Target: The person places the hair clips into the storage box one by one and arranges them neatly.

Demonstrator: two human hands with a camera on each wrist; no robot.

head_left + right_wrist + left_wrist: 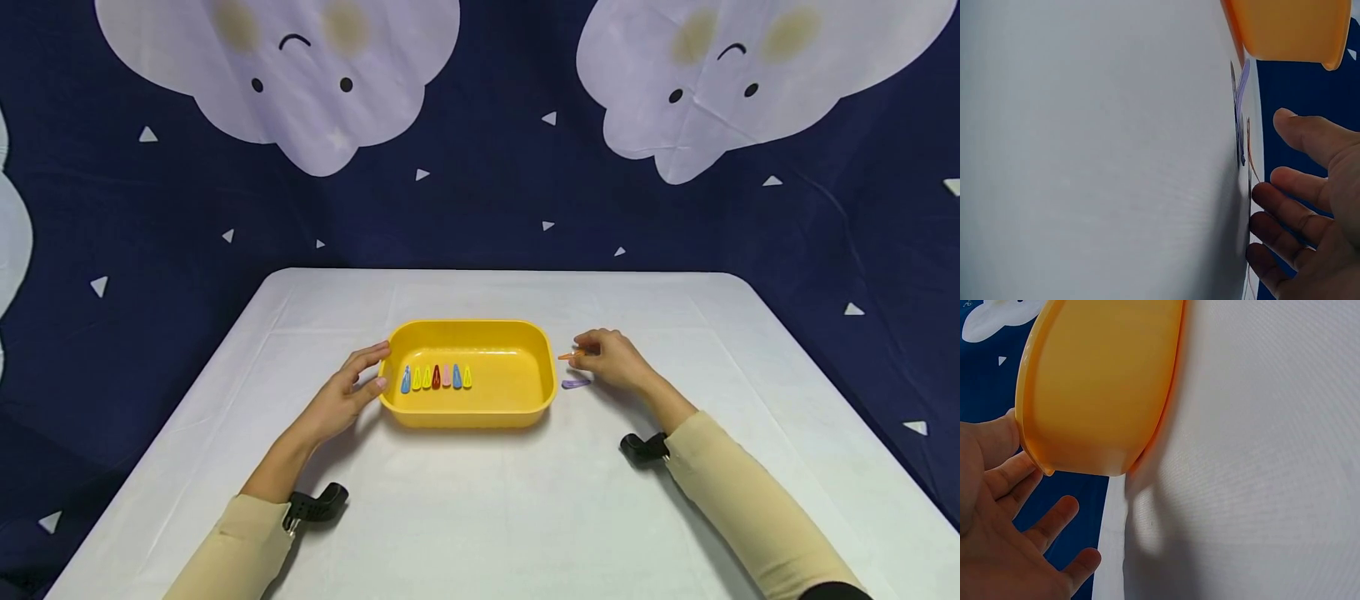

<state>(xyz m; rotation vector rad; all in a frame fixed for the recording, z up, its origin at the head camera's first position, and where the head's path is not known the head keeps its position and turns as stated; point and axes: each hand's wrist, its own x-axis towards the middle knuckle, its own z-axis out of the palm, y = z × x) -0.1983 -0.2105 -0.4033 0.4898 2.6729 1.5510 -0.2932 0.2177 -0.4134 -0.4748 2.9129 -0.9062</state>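
Observation:
My left hand (341,404) touches the left rim of a yellow plastic tray (510,408) with its thumb and fingers; in the left wrist view the other fingers (1054,525) spread loosely away from it. Inside the tray, several snap hair clips (437,377) in blue, yellow, red and pink stand side by side in a row at the left. Right of the tray, my right hand (611,360) is at an orange hair clip (567,357), partly hidden by the fingers. The right wrist view shows thumb and fingers apart, fingertips by that clip (1250,144). A purple hair clip (576,384) lies just in front.
Everything sits on a table with a white cloth (480,508). Behind and around it hangs a dark blue backdrop (495,208) with white clouds and small triangles. The tray's right end is close to the two loose clips.

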